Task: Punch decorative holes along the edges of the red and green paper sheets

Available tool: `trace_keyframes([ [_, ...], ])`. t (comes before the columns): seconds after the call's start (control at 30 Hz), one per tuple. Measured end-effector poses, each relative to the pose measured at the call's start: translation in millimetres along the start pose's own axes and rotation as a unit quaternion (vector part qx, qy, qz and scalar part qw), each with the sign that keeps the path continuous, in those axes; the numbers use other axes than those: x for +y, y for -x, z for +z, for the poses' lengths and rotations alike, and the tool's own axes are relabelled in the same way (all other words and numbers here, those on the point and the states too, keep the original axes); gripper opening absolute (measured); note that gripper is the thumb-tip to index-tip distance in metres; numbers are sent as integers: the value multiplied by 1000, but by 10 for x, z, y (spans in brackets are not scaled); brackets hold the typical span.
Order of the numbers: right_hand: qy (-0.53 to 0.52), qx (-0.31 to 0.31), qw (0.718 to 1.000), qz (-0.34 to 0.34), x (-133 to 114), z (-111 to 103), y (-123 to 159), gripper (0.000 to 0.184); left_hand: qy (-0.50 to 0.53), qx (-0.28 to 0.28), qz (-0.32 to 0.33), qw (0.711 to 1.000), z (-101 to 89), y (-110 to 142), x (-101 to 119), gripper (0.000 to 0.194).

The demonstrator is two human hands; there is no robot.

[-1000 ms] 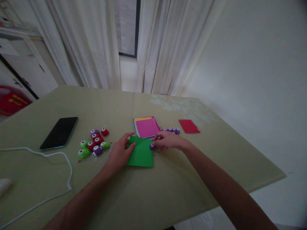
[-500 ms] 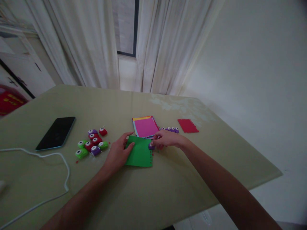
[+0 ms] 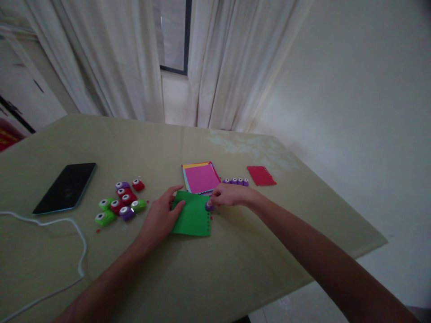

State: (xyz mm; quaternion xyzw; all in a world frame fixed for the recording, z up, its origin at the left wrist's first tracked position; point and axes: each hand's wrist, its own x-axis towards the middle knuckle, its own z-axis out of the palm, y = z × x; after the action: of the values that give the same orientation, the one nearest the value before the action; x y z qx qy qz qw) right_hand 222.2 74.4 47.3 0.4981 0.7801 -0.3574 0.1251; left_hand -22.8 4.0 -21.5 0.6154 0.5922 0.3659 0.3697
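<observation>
My left hand grips the left side of a green sheet of paper, its thumb lying on top. Small holes run down the sheet's right edge. At that edge, near the upper right corner, sits a small purple craft punch. My right hand is closed on this punch, with the fingers partly covering it. Behind my right hand stands a row of several more purple punches. Left of my left hand lies a cluster of red, green and purple punches.
A stack of coloured paper, pink on top, lies beyond the green sheet. Farther right is a red sheet with punched edges. A black tablet and a white cable lie on the left of the table.
The view has shifted slightly, so things appear a little farther left. My right fingers have closed down lower over the purple punch. The left hand keeps its hold on the green paper.
</observation>
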Motion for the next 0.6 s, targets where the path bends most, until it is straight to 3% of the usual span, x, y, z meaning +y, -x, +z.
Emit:
trace_keyframes([
  [0.6,25,-20,999,-20,-44,-35,-56,39,5,-10,-12,1000,4,2,-17,60],
])
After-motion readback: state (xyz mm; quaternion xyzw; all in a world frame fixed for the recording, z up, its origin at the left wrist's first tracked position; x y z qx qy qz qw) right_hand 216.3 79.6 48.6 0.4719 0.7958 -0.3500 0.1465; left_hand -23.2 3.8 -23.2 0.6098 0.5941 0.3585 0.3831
